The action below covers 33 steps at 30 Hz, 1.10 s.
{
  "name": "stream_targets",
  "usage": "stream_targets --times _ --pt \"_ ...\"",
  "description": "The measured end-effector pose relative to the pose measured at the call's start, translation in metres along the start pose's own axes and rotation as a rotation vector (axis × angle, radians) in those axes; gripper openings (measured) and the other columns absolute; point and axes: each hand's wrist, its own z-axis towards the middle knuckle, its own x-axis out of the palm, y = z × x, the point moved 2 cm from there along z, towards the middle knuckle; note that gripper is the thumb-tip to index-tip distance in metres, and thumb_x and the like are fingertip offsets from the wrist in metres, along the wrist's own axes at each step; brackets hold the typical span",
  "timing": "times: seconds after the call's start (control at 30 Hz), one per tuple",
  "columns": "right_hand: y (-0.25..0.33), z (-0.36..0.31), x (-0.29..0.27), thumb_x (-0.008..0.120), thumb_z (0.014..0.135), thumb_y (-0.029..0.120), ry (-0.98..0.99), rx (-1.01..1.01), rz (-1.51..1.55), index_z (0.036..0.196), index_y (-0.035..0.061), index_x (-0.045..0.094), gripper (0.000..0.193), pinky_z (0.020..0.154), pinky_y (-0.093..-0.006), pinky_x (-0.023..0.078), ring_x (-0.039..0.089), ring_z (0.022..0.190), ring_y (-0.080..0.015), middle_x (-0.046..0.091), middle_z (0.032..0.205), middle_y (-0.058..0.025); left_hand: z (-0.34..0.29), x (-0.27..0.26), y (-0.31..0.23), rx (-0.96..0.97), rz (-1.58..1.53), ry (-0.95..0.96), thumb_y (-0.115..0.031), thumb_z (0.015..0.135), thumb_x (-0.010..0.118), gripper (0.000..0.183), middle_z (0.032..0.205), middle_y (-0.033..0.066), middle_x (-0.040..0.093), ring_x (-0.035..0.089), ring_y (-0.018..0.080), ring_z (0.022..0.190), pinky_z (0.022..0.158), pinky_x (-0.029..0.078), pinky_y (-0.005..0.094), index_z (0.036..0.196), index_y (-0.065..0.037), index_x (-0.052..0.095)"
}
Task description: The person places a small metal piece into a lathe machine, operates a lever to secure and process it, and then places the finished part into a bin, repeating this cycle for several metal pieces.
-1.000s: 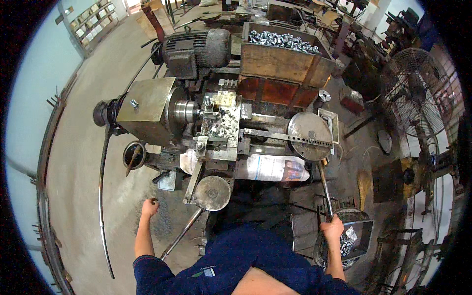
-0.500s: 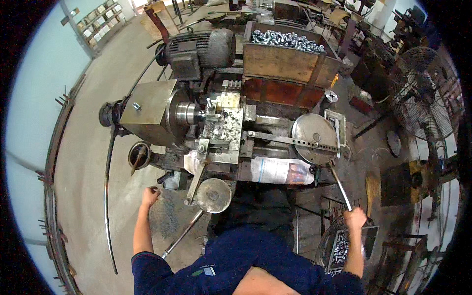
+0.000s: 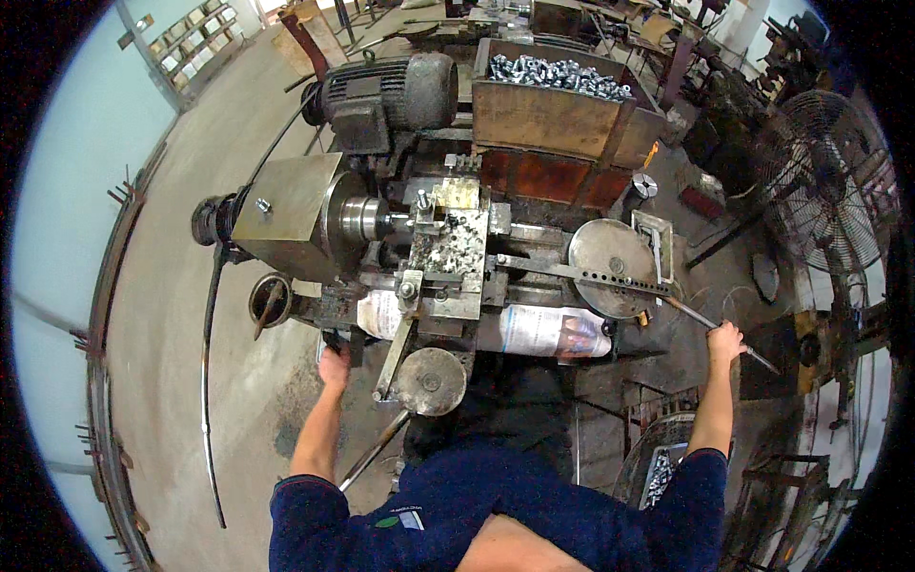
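My right hand (image 3: 726,341) is wrapped round a long metal lever (image 3: 694,313), which runs out from the large round disc (image 3: 610,267) at the right end of a lathe. My left hand (image 3: 334,367) is at a small dark fitting (image 3: 330,339) below the lathe's left side. Its fingers look drawn together, and what they hold is too small to make out. Between my hands, the lathe's carriage (image 3: 456,250) carries tool posts and metal chips. It stands a little right of the spindle chuck (image 3: 364,219). A smaller round disc (image 3: 431,381) with its own lever (image 3: 379,446) sits in front.
Behind the lathe, a large bin (image 3: 548,116) holds a heap of shiny metal parts. A motor (image 3: 389,93) sits above the headstock (image 3: 286,202). At right stand a fan (image 3: 822,186) and, low down, a tray of parts (image 3: 660,475). A pot (image 3: 270,300) hangs at left.
My right hand has swung the lever outward and up to the right. The carriage has slid right, away from the chuck. My left hand has moved right and up to the dark fitting.
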Motion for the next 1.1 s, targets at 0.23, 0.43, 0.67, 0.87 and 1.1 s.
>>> stream_targets --times 0.23,0.43,0.67,0.87,1.1 --pt "-0.019 -0.029 0.001 0.053 0.062 0.019 -0.192 -0.225 0.098 0.113 0.0066 0.051 0.053 0.094 -0.0578 0.027 0.043 0.115 -0.0316 0.051 0.117 -0.0141 0.029 -0.043 -0.018 0.379 0.278 0.365 -0.037 0.076 0.06 0.035 0.085 0.0156 0.064 0.062 0.033 0.079 0.067 0.049 0.0441 0.094 -0.007 0.053" --pt "0.086 -0.092 -0.092 0.063 0.054 0.012 -0.227 -0.71 0.613 0.106 0.0013 0.058 0.053 0.095 -0.0395 0.037 0.047 0.111 -0.0349 0.054 0.114 -0.0191 0.031 -0.055 0.022 0.134 -0.193 0.709 -0.031 0.075 0.064 0.043 0.083 0.0172 0.063 0.063 0.0252 0.072 0.065 0.048 0.0379 0.105 -0.001 0.056" --pt "0.3 -0.255 -0.243 0.066 0.049 0.019 -0.368 -1.671 0.919 0.097 0.005 0.061 0.05 0.094 -0.0407 0.037 0.046 0.11 -0.0327 0.058 0.105 -0.014 0.083 -0.267 0.008 0.25 -0.377 0.097 -0.019 0.081 0.058 0.031 0.077 0.0146 0.063 0.059 0.019 0.066 0.062 0.046 0.0314 0.107 -0.003 0.058" --pt "0.42 -0.357 -0.266 0.064 0.054 0.028 -0.333 -1.765 0.222 0.076 0.0098 0.068 0.029 0.095 -0.0453 0.029 0.054 0.093 -0.0274 0.062 0.088 -0.0125 0.039 -0.289 0.161 -0.259 -0.139 0.024 -0.044 0.083 0.052 0.044 0.075 0.015 0.063 0.059 0.0344 0.069 0.063 0.045 0.0429 0.097 -0.003 0.06" --pt "0.428 -0.342 -0.252 0.062 0.054 0.022 -0.266 -1.733 0.289 0.07 0.0088 0.067 0.022 0.088 -0.0392 0.036 0.056 0.086 -0.0282 0.064 0.079 -0.0122 -0.031 -0.274 0.051 0.068 0.074 -0.246 -0.035 0.07 0.067 0.038 0.06 0.0182 0.055 0.059 0.0343 0.06 0.057 0.045 0.0419 0.072 0.0 0.053"
